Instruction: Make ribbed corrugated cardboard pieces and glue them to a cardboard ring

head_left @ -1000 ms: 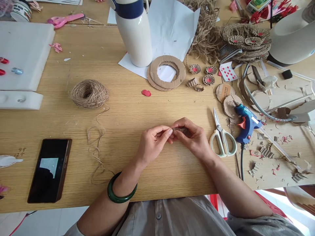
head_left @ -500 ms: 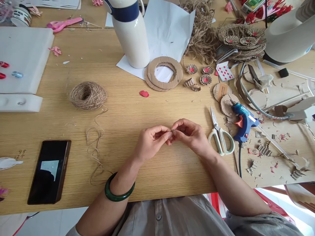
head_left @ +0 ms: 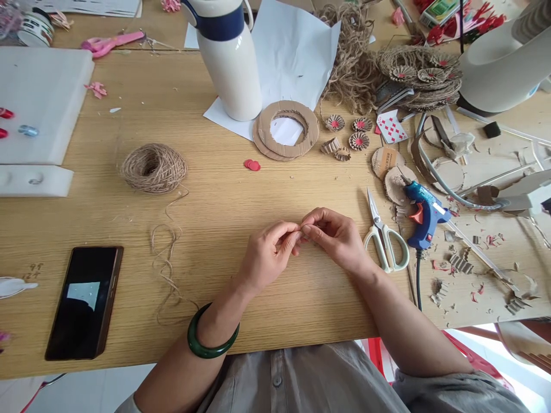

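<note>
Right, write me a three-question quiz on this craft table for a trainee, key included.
1. True or false: the left hand and right hand are close together.
2. Which lies right beside the glue gun? A) phone; B) white-handled scissors; C) twine ball.
3. What colour is the bangle?

Key:
1. True.
2. B.
3. Dark green.
</note>
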The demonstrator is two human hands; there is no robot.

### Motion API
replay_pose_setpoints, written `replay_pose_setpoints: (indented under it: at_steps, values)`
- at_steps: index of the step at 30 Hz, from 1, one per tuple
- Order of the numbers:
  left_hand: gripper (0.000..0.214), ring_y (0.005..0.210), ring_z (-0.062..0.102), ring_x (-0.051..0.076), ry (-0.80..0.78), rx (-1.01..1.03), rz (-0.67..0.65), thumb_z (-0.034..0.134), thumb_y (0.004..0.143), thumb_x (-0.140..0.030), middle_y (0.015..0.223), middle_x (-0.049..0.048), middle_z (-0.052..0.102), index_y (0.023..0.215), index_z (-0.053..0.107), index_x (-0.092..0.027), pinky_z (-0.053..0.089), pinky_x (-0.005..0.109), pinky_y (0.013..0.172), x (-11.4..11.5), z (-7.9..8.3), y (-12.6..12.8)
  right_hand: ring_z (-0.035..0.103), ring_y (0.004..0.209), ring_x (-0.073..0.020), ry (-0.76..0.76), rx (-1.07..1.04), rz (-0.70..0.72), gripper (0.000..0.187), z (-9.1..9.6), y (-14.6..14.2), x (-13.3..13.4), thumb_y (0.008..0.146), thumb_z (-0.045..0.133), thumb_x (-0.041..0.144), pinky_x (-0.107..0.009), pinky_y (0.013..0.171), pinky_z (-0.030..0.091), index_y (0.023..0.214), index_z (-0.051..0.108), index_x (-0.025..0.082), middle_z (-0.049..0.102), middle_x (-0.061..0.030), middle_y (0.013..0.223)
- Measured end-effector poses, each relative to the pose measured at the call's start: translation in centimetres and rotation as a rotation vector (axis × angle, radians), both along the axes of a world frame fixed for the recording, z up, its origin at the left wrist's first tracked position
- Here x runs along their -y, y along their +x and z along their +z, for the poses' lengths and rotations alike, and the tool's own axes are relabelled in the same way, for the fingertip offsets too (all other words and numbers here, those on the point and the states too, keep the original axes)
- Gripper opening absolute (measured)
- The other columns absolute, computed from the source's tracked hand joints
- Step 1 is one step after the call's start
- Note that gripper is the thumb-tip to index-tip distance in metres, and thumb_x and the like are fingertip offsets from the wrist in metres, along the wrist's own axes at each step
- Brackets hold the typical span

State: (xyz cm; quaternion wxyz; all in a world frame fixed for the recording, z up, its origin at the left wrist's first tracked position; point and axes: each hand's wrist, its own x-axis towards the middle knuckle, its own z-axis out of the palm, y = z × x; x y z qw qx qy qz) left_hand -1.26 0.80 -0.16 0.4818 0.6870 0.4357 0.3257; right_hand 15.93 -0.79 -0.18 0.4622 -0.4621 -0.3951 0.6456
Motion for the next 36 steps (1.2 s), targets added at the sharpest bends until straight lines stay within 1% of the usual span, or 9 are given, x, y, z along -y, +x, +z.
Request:
replay_pose_setpoints:
  at_steps: [3,7,9,16,20,22,25,29,36]
  values:
    - [0.014,0.058,0.067,0.011,-0.04,0.034,0.028,0.06,0.093,-0.026,0.068,0.0009,0.071,0.089,0.069,-0.017,0.054,0.019,0.06,-0.05,-0.05,0.03,0.069,0.068,-0.0155,0.015,0.019,-0.022,0.027,-0.08,-0.04,0.0,0.081,0.077,0.04,-0.031,0.069,0.057,0.084,0.065,0.017,0.07,-0.0025,0.077]
    - [0.019,0.073,0.072,0.015,-0.1,0.106,0.07,0.059,0.094,-0.029,0.091,0.0068,0.076,0.099,0.073,-0.016,0.059,0.023,0.069,-0.2,-0.31,-0.06,0.067,0.071,-0.0147,0.013,0.148,-0.055,0.031,-0.31,0.03,-0.01,0.08,0.077,0.045,-0.028,0.07,0.055,0.084,0.066,0.016,0.069,-0.0033,0.079]
    - [0.02,0.077,0.073,0.016,-0.102,0.115,0.094,0.061,0.093,-0.03,0.095,0.0069,0.077,0.1,0.074,-0.017,0.06,0.024,0.072,-0.23,-0.42,-0.12,0.066,0.072,-0.0142,0.027,0.208,-0.065,0.031,-0.37,0.06,0.0,0.081,0.076,0.046,-0.027,0.069,0.054,0.084,0.066,0.016,0.069,-0.0031,0.078]
    - [0.012,0.068,0.072,0.015,-0.194,0.096,0.106,0.07,0.085,-0.029,0.074,0.0019,0.076,0.087,0.075,-0.018,0.059,0.023,0.067,-0.22,-0.52,-0.13,0.066,0.071,-0.0143,0.078,0.208,-0.03,0.027,-0.29,-0.12,0.11,0.084,0.073,0.044,-0.027,0.069,0.054,0.085,0.066,0.018,0.068,-0.002,0.076]
    - [0.017,0.065,0.072,0.015,-0.335,0.197,0.139,0.072,0.083,-0.033,0.074,0.0027,0.076,0.085,0.074,-0.016,0.059,0.024,0.065,-0.37,-0.32,-0.11,0.068,0.074,-0.0146,0.03,0.168,-0.075,0.031,-0.15,-0.35,0.14,0.082,0.075,0.045,-0.028,0.071,0.056,0.094,0.066,0.018,0.07,-0.0028,0.083]
    - [0.018,0.066,0.072,0.015,-0.375,0.242,0.168,0.073,0.083,-0.034,0.076,0.0033,0.077,0.084,0.074,-0.016,0.059,0.024,0.066,-0.43,-0.26,-0.1,0.068,0.075,-0.0148,0.012,0.166,-0.087,0.034,-0.13,-0.46,0.18,0.079,0.077,0.045,-0.028,0.071,0.056,0.094,0.065,0.018,0.07,-0.0034,0.084]
    - [0.018,0.066,0.073,0.015,-0.392,0.289,0.195,0.074,0.082,-0.034,0.078,0.0034,0.077,0.084,0.074,-0.016,0.059,0.024,0.066,-0.47,-0.27,-0.1,0.067,0.072,-0.0147,0.009,0.189,-0.083,0.033,-0.16,-0.53,0.23,0.079,0.076,0.047,-0.027,0.068,0.056,0.088,0.064,0.017,0.069,-0.003,0.078]
    - [0.019,0.067,0.073,0.016,-0.407,0.299,0.198,0.075,0.082,-0.035,0.08,0.0043,0.078,0.083,0.074,-0.016,0.061,0.026,0.067,-0.38,-0.33,-0.06,0.066,0.067,-0.0143,-0.002,0.224,-0.071,0.035,-0.04,-0.44,0.18,0.08,0.075,0.05,-0.027,0.065,0.054,0.087,0.064,0.017,0.068,-0.0025,0.074]
    - [0.018,0.066,0.074,0.017,-0.393,0.274,0.206,0.075,0.08,-0.034,0.078,0.0041,0.078,0.08,0.074,-0.016,0.063,0.028,0.068,-0.19,-0.37,0.14,0.066,0.067,-0.016,-0.02,0.225,-0.045,0.039,0.04,-0.41,0.17,0.08,0.073,0.055,-0.03,0.068,0.057,0.086,0.064,0.018,0.067,-0.0022,0.071]
